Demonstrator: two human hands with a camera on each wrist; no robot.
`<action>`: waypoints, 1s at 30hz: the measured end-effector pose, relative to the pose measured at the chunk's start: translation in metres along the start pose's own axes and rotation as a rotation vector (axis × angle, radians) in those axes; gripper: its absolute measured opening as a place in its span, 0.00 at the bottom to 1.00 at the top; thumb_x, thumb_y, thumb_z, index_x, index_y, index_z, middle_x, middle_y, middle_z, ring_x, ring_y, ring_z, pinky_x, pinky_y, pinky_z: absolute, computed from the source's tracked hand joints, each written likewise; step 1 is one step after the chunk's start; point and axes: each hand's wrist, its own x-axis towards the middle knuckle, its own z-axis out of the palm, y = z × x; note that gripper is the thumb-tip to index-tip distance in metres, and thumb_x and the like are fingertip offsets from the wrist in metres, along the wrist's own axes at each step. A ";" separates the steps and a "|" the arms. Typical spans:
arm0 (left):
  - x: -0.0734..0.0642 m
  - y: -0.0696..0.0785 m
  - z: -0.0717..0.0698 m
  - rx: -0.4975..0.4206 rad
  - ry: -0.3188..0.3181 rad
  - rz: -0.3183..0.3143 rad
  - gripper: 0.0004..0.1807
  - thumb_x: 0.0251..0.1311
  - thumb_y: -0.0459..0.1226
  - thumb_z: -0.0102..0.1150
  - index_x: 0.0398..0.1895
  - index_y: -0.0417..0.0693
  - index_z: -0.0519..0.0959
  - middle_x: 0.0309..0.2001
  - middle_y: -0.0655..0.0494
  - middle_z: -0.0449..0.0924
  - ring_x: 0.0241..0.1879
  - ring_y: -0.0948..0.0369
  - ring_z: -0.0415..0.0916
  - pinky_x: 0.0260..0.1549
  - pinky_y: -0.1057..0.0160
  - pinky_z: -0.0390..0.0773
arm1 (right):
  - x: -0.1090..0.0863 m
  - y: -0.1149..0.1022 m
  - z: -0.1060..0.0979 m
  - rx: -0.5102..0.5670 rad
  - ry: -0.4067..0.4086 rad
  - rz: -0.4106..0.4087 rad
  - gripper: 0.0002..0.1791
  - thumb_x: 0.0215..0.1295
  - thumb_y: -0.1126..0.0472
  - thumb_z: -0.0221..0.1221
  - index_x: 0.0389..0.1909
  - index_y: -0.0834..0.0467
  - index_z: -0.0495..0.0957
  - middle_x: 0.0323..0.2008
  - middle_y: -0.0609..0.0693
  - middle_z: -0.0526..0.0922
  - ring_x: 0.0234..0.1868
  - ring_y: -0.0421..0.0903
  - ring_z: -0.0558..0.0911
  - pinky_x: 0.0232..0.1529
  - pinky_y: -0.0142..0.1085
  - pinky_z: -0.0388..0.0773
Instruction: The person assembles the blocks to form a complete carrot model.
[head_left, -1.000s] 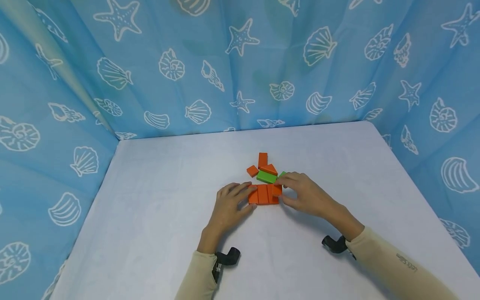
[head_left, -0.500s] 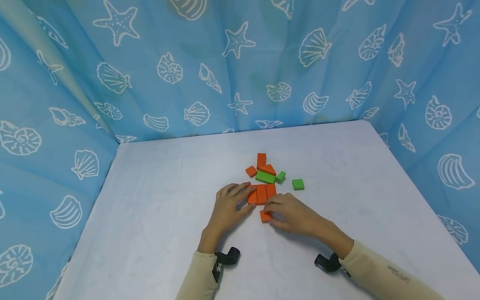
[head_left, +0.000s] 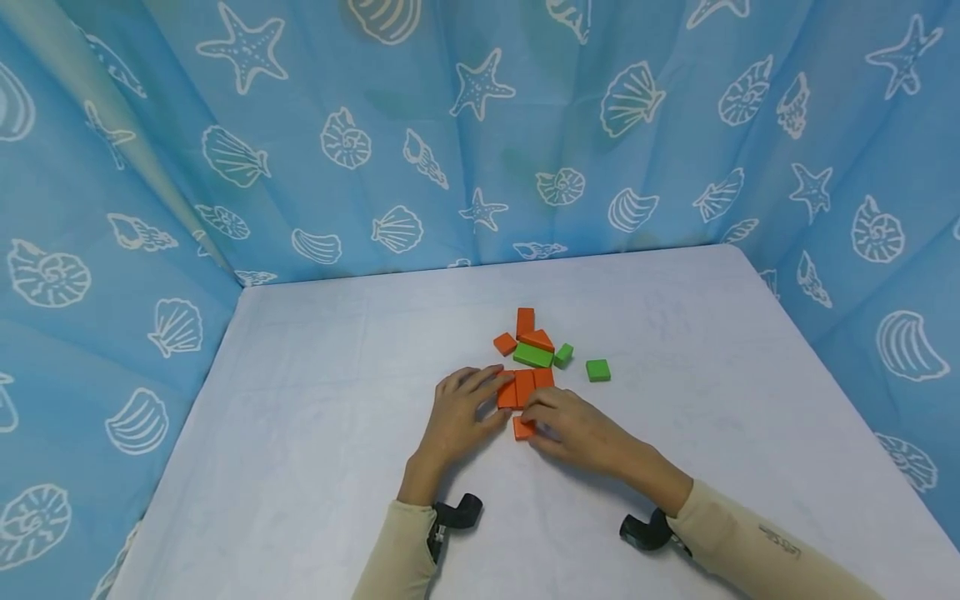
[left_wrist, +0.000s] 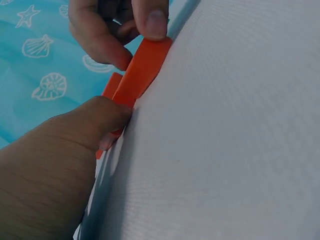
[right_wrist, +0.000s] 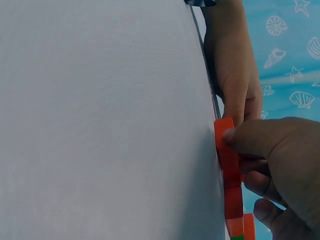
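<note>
Three orange blocks (head_left: 524, 390) lie side by side in a row on the white table. My left hand (head_left: 457, 417) holds the row's left end, thumb at the near edge and fingers at the far edge. My right hand (head_left: 581, 432) pinches another orange block (head_left: 522, 429) just in front of the row, close to my left thumb. In the left wrist view, the thumb of the right hand (left_wrist: 156, 22) presses the end of this orange block (left_wrist: 145, 67). Seen from the right wrist, its thumb and fingers are bent at the orange block (right_wrist: 225, 145).
Behind the row lie a long green block (head_left: 533, 356), an orange triangular block (head_left: 537, 338), an upright-lying orange block (head_left: 526, 322) and a small orange block (head_left: 505, 343). A small green block (head_left: 563, 356) and a green square block (head_left: 597, 370) are to the right. A blue curtain (head_left: 420, 108) surrounds the table.
My right hand has brought an orange block from the row's right end round to its front, then slightly left. This uncovers the green blocks on the right. My left hand stays in place.
</note>
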 end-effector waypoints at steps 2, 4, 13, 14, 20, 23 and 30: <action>0.000 0.000 0.000 0.007 -0.009 -0.007 0.28 0.67 0.51 0.59 0.70 0.62 0.73 0.71 0.62 0.67 0.68 0.53 0.61 0.65 0.44 0.58 | 0.001 0.001 0.002 0.000 0.008 0.006 0.13 0.57 0.60 0.72 0.43 0.56 0.85 0.44 0.45 0.78 0.44 0.42 0.77 0.47 0.38 0.77; 0.000 0.001 0.000 0.014 -0.018 -0.013 0.29 0.67 0.51 0.59 0.70 0.62 0.72 0.72 0.62 0.67 0.68 0.53 0.61 0.65 0.44 0.58 | 0.001 0.002 0.003 -0.008 0.023 0.003 0.13 0.57 0.61 0.72 0.43 0.56 0.85 0.43 0.45 0.77 0.42 0.42 0.76 0.46 0.37 0.77; 0.002 -0.002 -0.002 0.038 0.008 0.009 0.28 0.67 0.51 0.59 0.70 0.63 0.73 0.71 0.62 0.68 0.67 0.54 0.61 0.65 0.45 0.59 | 0.007 0.005 0.005 -0.030 0.058 0.005 0.14 0.56 0.60 0.73 0.43 0.58 0.85 0.42 0.46 0.78 0.41 0.42 0.76 0.46 0.36 0.78; 0.002 -0.002 -0.002 0.033 0.017 0.018 0.28 0.67 0.51 0.59 0.70 0.63 0.73 0.71 0.62 0.68 0.67 0.53 0.62 0.65 0.45 0.59 | 0.008 0.005 0.005 -0.024 0.061 0.005 0.14 0.56 0.61 0.73 0.42 0.58 0.85 0.42 0.47 0.78 0.41 0.43 0.76 0.46 0.36 0.78; 0.002 -0.002 -0.001 0.011 0.050 0.041 0.27 0.67 0.50 0.59 0.69 0.62 0.74 0.70 0.61 0.70 0.67 0.52 0.64 0.64 0.44 0.60 | 0.008 0.005 0.004 -0.033 0.089 -0.003 0.14 0.54 0.60 0.74 0.41 0.58 0.85 0.41 0.47 0.79 0.41 0.44 0.77 0.45 0.37 0.78; 0.001 -0.002 0.000 0.006 0.042 0.033 0.27 0.67 0.50 0.59 0.69 0.62 0.74 0.70 0.61 0.69 0.67 0.52 0.63 0.64 0.44 0.60 | 0.009 0.003 -0.001 -0.045 0.085 0.044 0.15 0.55 0.56 0.74 0.42 0.56 0.85 0.43 0.45 0.79 0.42 0.43 0.77 0.46 0.38 0.78; 0.000 0.000 0.001 -0.007 0.032 0.022 0.27 0.66 0.49 0.61 0.68 0.61 0.75 0.70 0.60 0.69 0.67 0.52 0.63 0.64 0.44 0.60 | 0.022 0.012 -0.023 -0.057 0.065 0.193 0.15 0.61 0.57 0.70 0.47 0.57 0.86 0.46 0.47 0.80 0.48 0.47 0.78 0.52 0.43 0.78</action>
